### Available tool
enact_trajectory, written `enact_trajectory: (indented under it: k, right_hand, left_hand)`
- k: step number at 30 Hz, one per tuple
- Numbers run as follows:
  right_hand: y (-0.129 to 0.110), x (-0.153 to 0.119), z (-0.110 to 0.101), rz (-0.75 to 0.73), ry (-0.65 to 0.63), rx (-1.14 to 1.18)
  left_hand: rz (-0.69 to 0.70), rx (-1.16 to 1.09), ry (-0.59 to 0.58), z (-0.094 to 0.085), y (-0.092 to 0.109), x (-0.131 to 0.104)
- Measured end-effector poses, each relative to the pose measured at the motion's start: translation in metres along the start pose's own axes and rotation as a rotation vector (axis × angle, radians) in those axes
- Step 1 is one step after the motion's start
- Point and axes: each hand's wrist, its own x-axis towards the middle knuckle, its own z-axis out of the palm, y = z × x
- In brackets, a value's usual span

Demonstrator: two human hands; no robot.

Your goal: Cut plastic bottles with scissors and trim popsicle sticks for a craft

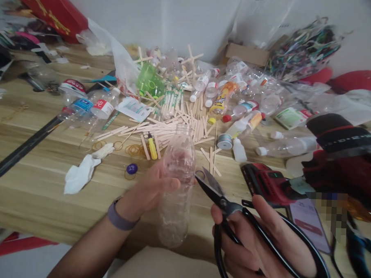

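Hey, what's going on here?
A person is working at a table with both hands. The left hand grips a clear bottle around its middle. The right hand holds scissors, blades parted, tips right by the bottle's side; whether they touch it is hard to tell. Wooden sticks and other bottles lie beyond, with a drill at the right.

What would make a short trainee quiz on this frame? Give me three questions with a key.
1. What does the right hand hold? A) a power drill B) scissors C) a screwdriver
2. True or false: the left hand grips a clear bottle that stands upright.
3. Fill in: the small tool lying among the wooden sticks has a ____ handle.

Key: 1 B; 2 true; 3 yellow.
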Motion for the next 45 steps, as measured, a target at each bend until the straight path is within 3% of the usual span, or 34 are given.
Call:
enact_trajectory:
  k: [5,18,23,28,33,39,45]
  right_hand:
    - [0.006,0.001,-0.004,-0.009,-0.091,0.013]
    - [0.014,0.008,-0.002,-0.039,-0.113,0.0]
    - [0.018,0.013,-0.001,-0.068,-0.057,0.037]
    - [0.03,0.017,-0.01,-0.143,-0.001,0.052]
    - [0.032,0.016,-0.01,-0.173,0.127,-0.162]
    - [0.024,0.003,-0.014,-0.222,0.249,-0.635]
    - [0.021,-0.006,-0.019,-0.195,0.269,-0.682]
  left_hand:
    - [0.034,0.023,-0.05,-0.003,0.001,-0.001]
    - [0.144,0.127,0.068,0.009,0.001,-0.001]
    - [0.163,0.15,0.095,0.011,-0.002,0.0]
    - [0.077,0.045,0.093,0.008,-0.007,0.002]
    - [-0.017,-0.09,0.141,0.01,-0.007,0.0]
    - [-0.2,-0.12,0.075,0.003,-0.005,-0.001]
    - [-0.214,-0.115,0.055,0.005,-0.006,-0.001]
